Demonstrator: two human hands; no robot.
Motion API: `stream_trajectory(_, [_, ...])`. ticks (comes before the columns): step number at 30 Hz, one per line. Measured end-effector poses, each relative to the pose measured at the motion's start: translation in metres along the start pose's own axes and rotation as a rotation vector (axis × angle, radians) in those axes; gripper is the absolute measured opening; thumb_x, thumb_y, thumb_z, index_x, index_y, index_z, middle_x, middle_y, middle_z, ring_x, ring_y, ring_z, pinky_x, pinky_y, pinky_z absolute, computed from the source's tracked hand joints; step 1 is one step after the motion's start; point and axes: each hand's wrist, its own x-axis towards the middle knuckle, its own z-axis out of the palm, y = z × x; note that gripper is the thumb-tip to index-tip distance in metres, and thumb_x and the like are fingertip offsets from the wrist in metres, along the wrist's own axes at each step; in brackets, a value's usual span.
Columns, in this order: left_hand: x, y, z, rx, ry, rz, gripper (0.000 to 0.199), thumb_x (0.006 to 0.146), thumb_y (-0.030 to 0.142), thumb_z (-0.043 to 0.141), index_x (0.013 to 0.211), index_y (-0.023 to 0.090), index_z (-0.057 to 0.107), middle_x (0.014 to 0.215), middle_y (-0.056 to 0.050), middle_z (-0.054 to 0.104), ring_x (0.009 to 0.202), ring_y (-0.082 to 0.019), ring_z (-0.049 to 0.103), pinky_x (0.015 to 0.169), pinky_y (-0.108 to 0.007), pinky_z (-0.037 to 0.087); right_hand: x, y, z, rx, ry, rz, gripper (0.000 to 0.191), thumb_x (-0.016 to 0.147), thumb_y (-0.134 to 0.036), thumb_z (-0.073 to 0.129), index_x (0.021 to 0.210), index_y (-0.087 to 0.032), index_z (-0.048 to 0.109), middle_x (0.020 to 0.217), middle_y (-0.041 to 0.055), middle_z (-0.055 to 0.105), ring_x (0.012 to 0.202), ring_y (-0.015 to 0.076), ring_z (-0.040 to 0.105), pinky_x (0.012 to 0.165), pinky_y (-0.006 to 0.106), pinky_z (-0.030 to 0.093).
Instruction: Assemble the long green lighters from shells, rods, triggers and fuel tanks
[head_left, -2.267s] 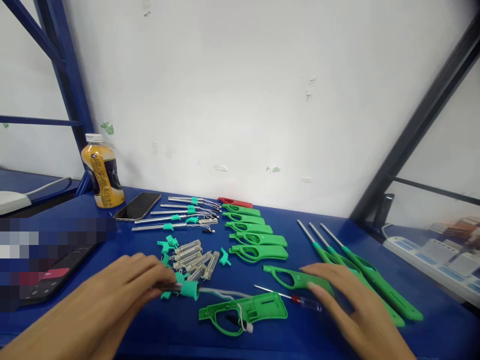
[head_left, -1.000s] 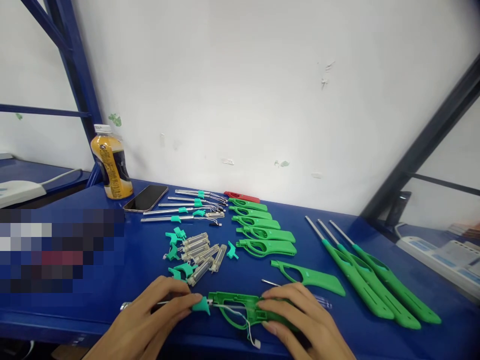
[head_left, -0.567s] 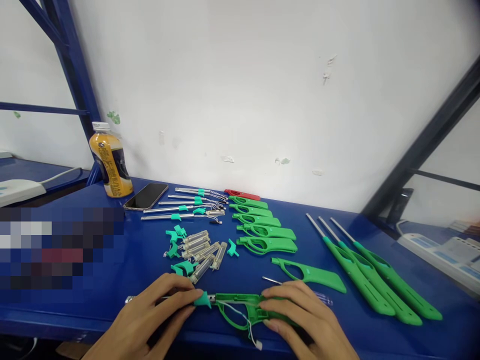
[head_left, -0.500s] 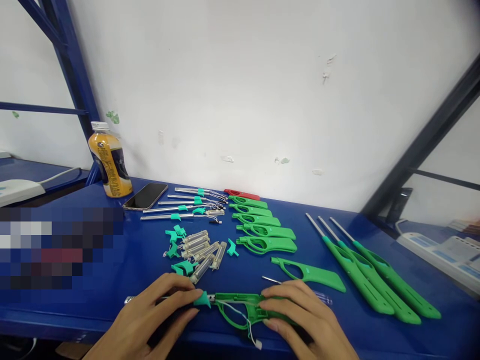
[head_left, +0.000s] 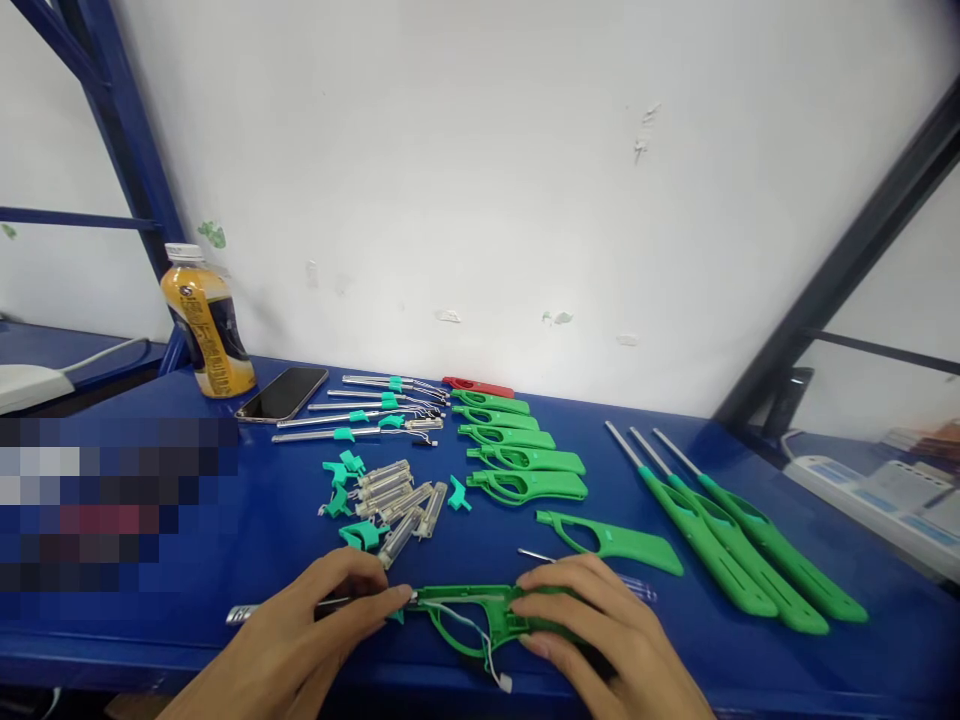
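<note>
At the front edge of the table, my left hand (head_left: 322, 610) pinches a metal lighter tube (head_left: 241, 613) whose far end sticks out to the left. A teal piece on the tube (head_left: 397, 617) is mostly hidden by my fingers. My right hand (head_left: 581, 615) grips an open green lighter handle half (head_left: 491, 605), its inside facing up. The tube's inner end meets the narrow nose of this handle half. Thin wires (head_left: 465, 615) run across the handle to a small white connector (head_left: 505, 683) hanging below. A screwdriver (head_left: 637, 588) lies partly behind my right hand.
Clear fuel tanks (head_left: 386, 490) and teal triggers (head_left: 364, 535) lie behind my left hand. Further back are wired tubes (head_left: 326, 434), green handle halves (head_left: 529, 485), one red handle (head_left: 480, 387), a phone (head_left: 285, 394) and a bottle (head_left: 210, 330). Long green lighters (head_left: 712, 545) lie right.
The left fingers have closed over the teal piece, which showed more fully before. The tube's far end has shifted slightly left and down. My right hand keeps its hold on the handle half.
</note>
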Motion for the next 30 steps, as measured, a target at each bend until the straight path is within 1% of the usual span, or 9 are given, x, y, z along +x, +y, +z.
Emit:
stream_trajectory(3, [0.0, 0.001, 0.001, 0.024, 0.009, 0.007, 0.05, 0.104, 0.013, 0.047, 0.142, 0.039, 0.068, 0.126, -0.002, 0.073, 0.102, -0.01, 0.078, 0.088, -0.009, 0.057, -0.001, 0.001, 0.0, 0.013, -0.021, 0.011, 0.012, 0.109, -0.039, 0.066, 0.113, -0.035, 0.077, 0.115, -0.0042, 0.081, 0.107, 0.0153, 0.077, 0.094, 0.022, 0.061])
stream_trajectory(7, [0.004, 0.005, 0.003, 0.023, 0.024, 0.026, 0.061, 0.1, 0.006, 0.044, 0.147, 0.039, 0.064, 0.127, -0.002, 0.073, 0.107, -0.01, 0.077, 0.092, -0.011, 0.056, -0.003, 0.0, -0.001, 0.017, -0.009, 0.012, 0.014, 0.109, -0.039, 0.065, 0.113, -0.034, 0.078, 0.115, -0.0034, 0.082, 0.108, 0.0155, 0.077, 0.097, 0.023, 0.061])
stream_trajectory(14, [0.017, 0.014, -0.002, -0.024, 0.073, 0.086, 0.075, 0.092, -0.002, 0.038, 0.149, 0.04, 0.063, 0.118, -0.002, 0.076, 0.099, -0.011, 0.076, 0.092, -0.015, 0.058, -0.002, -0.001, 0.0, 0.013, 0.0, 0.009, 0.018, 0.11, -0.041, 0.064, 0.111, -0.033, 0.08, 0.112, -0.0018, 0.083, 0.105, 0.0169, 0.079, 0.097, 0.025, 0.062])
stream_trajectory(18, [0.023, 0.021, -0.004, -0.045, 0.064, 0.079, 0.074, 0.093, -0.002, 0.037, 0.147, 0.041, 0.065, 0.119, -0.002, 0.075, 0.101, -0.011, 0.075, 0.093, -0.017, 0.058, 0.0, -0.001, 0.0, 0.024, 0.016, 0.015, 0.022, 0.111, -0.042, 0.061, 0.108, -0.032, 0.08, 0.112, -0.001, 0.083, 0.104, 0.0173, 0.079, 0.094, 0.025, 0.064])
stream_trajectory(22, [0.019, 0.018, 0.009, -0.077, 0.102, 0.04, 0.071, 0.096, 0.0, 0.035, 0.144, 0.041, 0.068, 0.118, -0.003, 0.074, 0.101, -0.011, 0.075, 0.095, -0.018, 0.058, 0.0, -0.001, -0.001, 0.007, 0.005, 0.019, 0.023, 0.112, -0.041, 0.06, 0.109, -0.032, 0.08, 0.112, -0.0006, 0.084, 0.103, 0.0173, 0.08, 0.091, 0.023, 0.064])
stream_trajectory(24, [0.017, 0.015, 0.016, -0.123, 0.163, 0.049, 0.068, 0.098, 0.004, 0.033, 0.143, 0.04, 0.069, 0.115, -0.004, 0.073, 0.098, -0.012, 0.075, 0.093, -0.019, 0.059, -0.003, -0.001, -0.004, -0.038, 0.011, 0.017, 0.02, 0.109, -0.045, 0.064, 0.112, -0.033, 0.079, 0.116, -0.0002, 0.084, 0.108, 0.0199, 0.08, 0.096, 0.028, 0.064])
stream_trajectory(26, [0.015, 0.013, 0.018, -0.163, 0.215, 0.093, 0.066, 0.098, 0.008, 0.033, 0.143, 0.039, 0.069, 0.113, -0.005, 0.074, 0.096, -0.014, 0.075, 0.088, -0.019, 0.061, -0.006, -0.001, -0.007, -0.093, 0.01, -0.009, 0.025, 0.101, -0.054, 0.073, 0.115, -0.034, 0.078, 0.123, 0.0015, 0.082, 0.115, 0.0252, 0.078, 0.101, 0.036, 0.064])
stream_trajectory(28, [0.015, 0.012, 0.014, -0.125, 0.116, 0.06, 0.068, 0.096, 0.006, 0.038, 0.148, 0.041, 0.065, 0.122, -0.004, 0.075, 0.102, -0.014, 0.075, 0.089, -0.019, 0.06, -0.008, -0.001, -0.008, -0.119, -0.01, -0.07, 0.036, 0.092, -0.061, 0.081, 0.116, -0.034, 0.077, 0.126, 0.0031, 0.081, 0.116, 0.0284, 0.077, 0.099, 0.04, 0.065])
stream_trajectory(30, [0.016, 0.013, 0.006, -0.067, 0.059, 0.045, 0.071, 0.096, 0.003, 0.04, 0.149, 0.044, 0.063, 0.124, -0.001, 0.076, 0.105, -0.014, 0.075, 0.093, -0.019, 0.059, -0.006, -0.003, -0.007, -0.11, -0.029, -0.141, 0.035, 0.09, -0.057, 0.085, 0.113, -0.032, 0.077, 0.122, 0.0032, 0.082, 0.11, 0.0265, 0.078, 0.094, 0.037, 0.065])
